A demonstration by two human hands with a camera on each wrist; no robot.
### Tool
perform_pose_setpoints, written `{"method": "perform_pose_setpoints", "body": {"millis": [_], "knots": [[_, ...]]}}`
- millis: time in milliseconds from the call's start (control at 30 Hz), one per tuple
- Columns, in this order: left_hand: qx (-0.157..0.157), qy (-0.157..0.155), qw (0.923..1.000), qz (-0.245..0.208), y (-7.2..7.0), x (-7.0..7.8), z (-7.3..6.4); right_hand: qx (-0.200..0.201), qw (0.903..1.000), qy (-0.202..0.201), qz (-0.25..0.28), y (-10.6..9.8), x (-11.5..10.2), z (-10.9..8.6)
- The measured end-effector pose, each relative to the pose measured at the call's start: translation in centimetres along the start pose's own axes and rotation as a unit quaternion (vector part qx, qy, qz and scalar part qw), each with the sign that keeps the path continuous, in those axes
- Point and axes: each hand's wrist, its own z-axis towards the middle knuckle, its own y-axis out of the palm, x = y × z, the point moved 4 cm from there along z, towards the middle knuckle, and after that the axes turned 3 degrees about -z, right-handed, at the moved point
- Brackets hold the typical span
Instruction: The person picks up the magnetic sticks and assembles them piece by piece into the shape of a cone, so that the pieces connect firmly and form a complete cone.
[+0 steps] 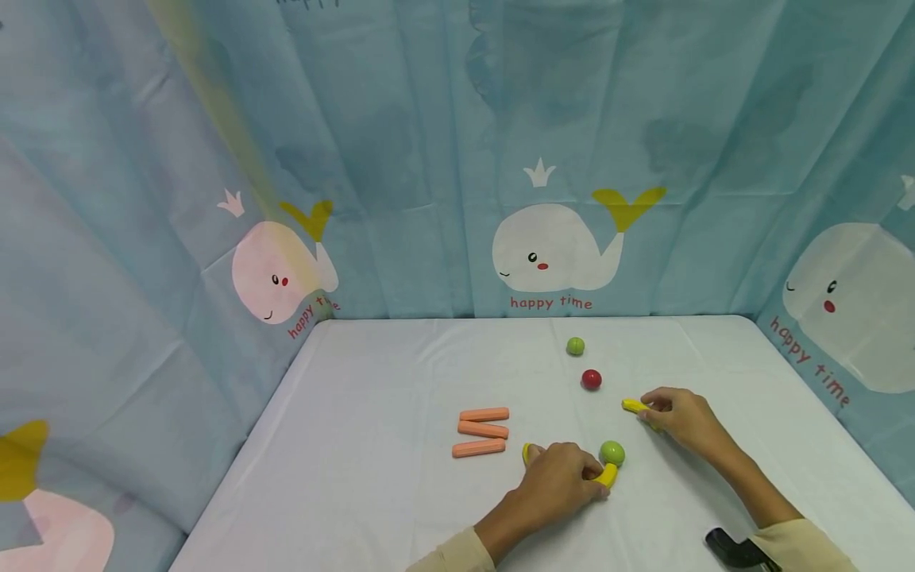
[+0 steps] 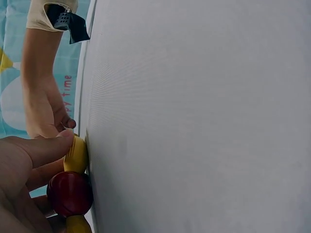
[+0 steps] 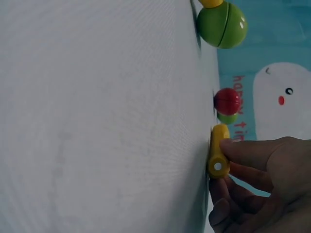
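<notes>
My left hand (image 1: pixel 561 481) pinches a small yellow banana-shaped toy (image 1: pixel 608 475) between thumb and fingers, right beside a green ball (image 1: pixel 612 453). In the left wrist view the thumb lies on that yellow toy (image 2: pixel 76 154), a dark red ball (image 2: pixel 70 194) comes up against it, and a second yellow toy (image 2: pixel 77 224) follows below. The head view has the red ball hidden behind the hand and only a tip of the second yellow toy (image 1: pixel 527 454) showing. Farther right, my right hand (image 1: pixel 682 417) pinches another yellow banana-shaped toy (image 3: pixel 219 150), close to the tabletop.
Several orange sticks (image 1: pixel 480 430) lie side by side left of the left hand. Beyond the hands are a red ball (image 1: pixel 591 380) and another green ball (image 1: pixel 575 346). A white cloth covers the table (image 1: pixel 357 381), with whale-print curtains (image 1: pixel 429 159) around it.
</notes>
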Motion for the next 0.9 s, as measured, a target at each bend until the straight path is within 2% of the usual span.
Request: {"method": "perform_pose_setpoints", "body": {"millis": [533, 700, 900], "knots": [[-0.012, -0.014, 0.9983, -0.056, 0.1, -0.1, 0.0, -0.012, 0.9997, 0.023, -0.001, 0.2, -0.8, -0.6], [-0.009, -0.013, 0.9984, -0.054, 0.2, -0.1, 0.0, -0.005, 0.9998, 0.018, -0.001, 0.2, -1.3, -0.8], [-0.006, -0.002, 0.9987, -0.051, 0.1, -0.2, 0.0, -0.019, 0.9992, 0.028, 0.021, 0.6, -1.8, -1.1]]}}
